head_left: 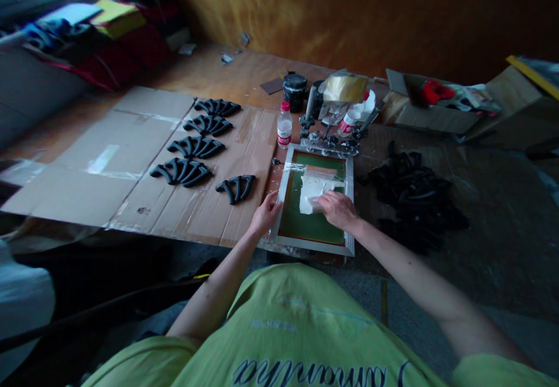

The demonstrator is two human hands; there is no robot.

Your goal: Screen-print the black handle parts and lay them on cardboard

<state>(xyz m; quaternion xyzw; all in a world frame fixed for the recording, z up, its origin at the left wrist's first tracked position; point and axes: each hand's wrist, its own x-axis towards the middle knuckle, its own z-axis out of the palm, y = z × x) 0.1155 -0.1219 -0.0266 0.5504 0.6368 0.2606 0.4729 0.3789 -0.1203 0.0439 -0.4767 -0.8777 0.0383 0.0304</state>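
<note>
A silver screen frame (350, 186) lies mid-table, white paste (317, 184) on its green mesh. The right hand (338, 209) presses the paste with fingers curled, its grip unclear. The left hand (264, 215) clasps the frame's 9 o'clock rim. Black curved parts (187, 145) lie at 10 o'clock.

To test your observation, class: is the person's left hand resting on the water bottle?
No, the left hand grips the left edge of the frame, while the bottle stands apart beyond it.
</note>
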